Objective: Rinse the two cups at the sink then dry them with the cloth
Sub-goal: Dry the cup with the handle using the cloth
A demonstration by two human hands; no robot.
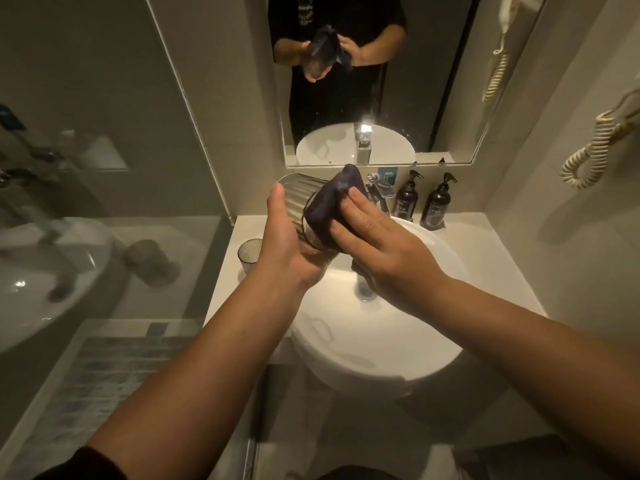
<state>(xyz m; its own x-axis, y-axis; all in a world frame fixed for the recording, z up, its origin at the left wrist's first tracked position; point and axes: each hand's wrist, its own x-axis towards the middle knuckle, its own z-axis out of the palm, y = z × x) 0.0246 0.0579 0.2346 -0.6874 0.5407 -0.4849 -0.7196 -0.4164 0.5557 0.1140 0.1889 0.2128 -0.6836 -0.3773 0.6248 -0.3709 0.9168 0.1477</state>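
In the middle of the frame the left hand (289, 244) grips a ribbed, clear cup (300, 206) tilted on its side, fingers wrapped under it and thumb along its near wall. The right hand (377, 244) presses a dark purple cloth (334, 202) against the cup's side with straight fingers; the soft, bunched cloth covers the cup's right half and hides whichever end lies there. Both are held above the round white basin (398, 348), whose smooth glossy bowl fills the centre-lower frame, with a chrome drain (365, 292) partly hidden by the right wrist. A second cup (250, 252), also ribbed and clear, stands upright on the pale counter (228, 278) just left of the left hand. Behind the hands, the tap is mostly blocked from sight. Two dark pump bottles (424, 202) stand at the counter's back, right of centre. A mirror (346, 98) above reflects the person, and a coiled cream cord (588, 157) hangs at the right edge.
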